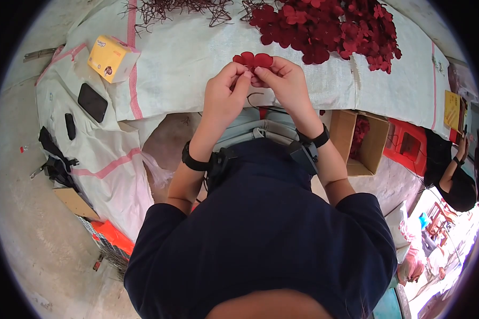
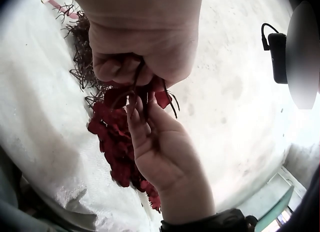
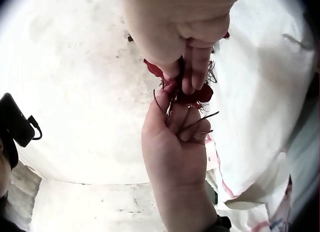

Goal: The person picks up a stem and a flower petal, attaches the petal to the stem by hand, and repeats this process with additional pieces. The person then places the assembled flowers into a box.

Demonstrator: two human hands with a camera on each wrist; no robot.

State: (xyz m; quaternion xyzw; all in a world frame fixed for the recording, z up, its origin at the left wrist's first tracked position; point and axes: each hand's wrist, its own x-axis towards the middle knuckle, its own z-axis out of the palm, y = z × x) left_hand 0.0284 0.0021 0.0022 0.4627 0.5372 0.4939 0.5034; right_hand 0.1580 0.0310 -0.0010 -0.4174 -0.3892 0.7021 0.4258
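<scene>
Red artificial flower petals (image 1: 254, 59) stand up between both hands, above the near part of the sack-covered table. My left hand (image 1: 226, 97) pinches them from the left, thumb against curled fingers. From the right, my right hand (image 1: 288, 87) pinches the same piece with thumb and fingers. Thin dark wire stems (image 2: 173, 103) poke out below the petals, seen in the left wrist view. In the right wrist view, dark stems (image 3: 200, 121) also cross the left hand's curled fingers. The point where petals and stems meet is hidden by the fingers.
A heap of dark red flowers (image 1: 330, 32) lies at the back right, with brown wire stems (image 1: 186, 6) at the back left. A yellow tissue pack (image 1: 109, 58) and a phone (image 1: 92, 102) lie left. A cardboard box (image 1: 363, 167) and red stool (image 1: 407, 146) stand right.
</scene>
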